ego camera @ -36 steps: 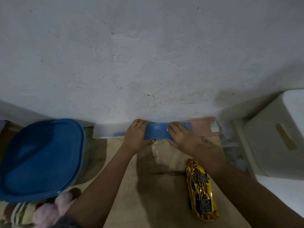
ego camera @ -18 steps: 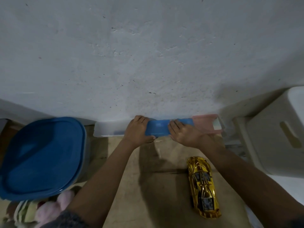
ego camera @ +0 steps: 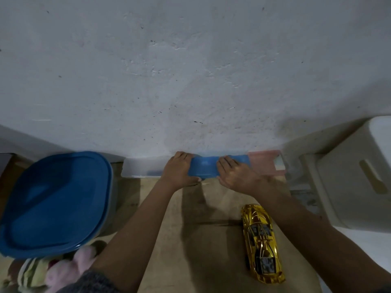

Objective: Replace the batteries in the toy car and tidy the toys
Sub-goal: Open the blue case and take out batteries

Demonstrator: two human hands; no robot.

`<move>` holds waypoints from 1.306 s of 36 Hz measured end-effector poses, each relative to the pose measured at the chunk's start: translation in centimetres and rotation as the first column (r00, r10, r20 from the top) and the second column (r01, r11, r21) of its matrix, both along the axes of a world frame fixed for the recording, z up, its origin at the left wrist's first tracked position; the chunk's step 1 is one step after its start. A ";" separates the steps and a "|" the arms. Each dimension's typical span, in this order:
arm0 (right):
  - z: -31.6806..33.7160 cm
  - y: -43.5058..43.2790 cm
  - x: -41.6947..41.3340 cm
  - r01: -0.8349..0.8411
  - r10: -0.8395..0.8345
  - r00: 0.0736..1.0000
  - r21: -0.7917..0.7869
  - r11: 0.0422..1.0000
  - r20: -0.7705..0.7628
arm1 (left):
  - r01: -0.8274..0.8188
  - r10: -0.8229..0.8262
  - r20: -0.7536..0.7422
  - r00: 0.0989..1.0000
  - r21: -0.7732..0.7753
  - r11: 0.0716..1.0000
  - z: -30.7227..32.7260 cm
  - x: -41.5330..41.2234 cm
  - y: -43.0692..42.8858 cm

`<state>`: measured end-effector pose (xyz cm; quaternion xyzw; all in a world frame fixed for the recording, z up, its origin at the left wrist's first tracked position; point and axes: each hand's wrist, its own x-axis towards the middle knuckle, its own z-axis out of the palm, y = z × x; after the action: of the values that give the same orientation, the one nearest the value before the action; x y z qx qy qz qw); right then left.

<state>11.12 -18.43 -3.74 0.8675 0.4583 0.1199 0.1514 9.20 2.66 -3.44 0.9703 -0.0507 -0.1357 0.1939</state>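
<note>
While both hands are resting on a blue lid (ego camera: 204,167) at the foot of the wall (ego camera: 190,70), the gold toy car (ego camera: 261,244) is lying alone on the tan floor (ego camera: 190,240). It is lying on the near right side, with its length running toward the wall. It is sitting on its wheels, just to the left of the right forearm and well apart from both hands.

The left hand (ego camera: 179,170) is holding the left end of the blue lid: its fingers are curling over the far edge and its thumb is lying along the near edge. The right hand (ego camera: 234,174) is pressing on the right part of the lid with the fingers laid fairly straight on top. I cannot tell if its thumb is hooking under the edge.

The lid is sitting on a long clear box (ego camera: 139,168) that is lying along the wall. A pink piece (ego camera: 264,163) is showing at the right end of the box, just beyond the right hand.

At the left, a big tub with a blue cover (ego camera: 53,204) is standing on the floor. A pink plush toy (ego camera: 69,269) is lying at its near side, partly under it in this view. At the right, a cream plastic bin (ego camera: 355,182) is standing near the wall.
</note>
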 end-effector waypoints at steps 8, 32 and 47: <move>0.7 0.3 -0.2 0.040 -0.039 0.999 0.013 0.999 -0.011 | 0.023 -0.023 0.004 1.000 -0.028 0.999 -0.5 0.3 -0.2; 0.1 -0.6 0.6 -0.104 0.114 0.992 -0.155 0.983 0.061 | -0.049 0.025 -0.120 0.992 -0.204 0.978 0.0 0.8 -0.2; -2.2 -0.5 0.6 0.183 -0.152 0.982 0.373 0.910 -0.111 | -0.232 0.143 -0.239 0.960 -0.403 0.885 0.7 1.1 0.8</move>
<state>11.77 -18.95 -5.96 0.9206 0.3556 0.1588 -0.0287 10.30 3.42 -2.76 0.8855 0.0355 -0.1997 0.4181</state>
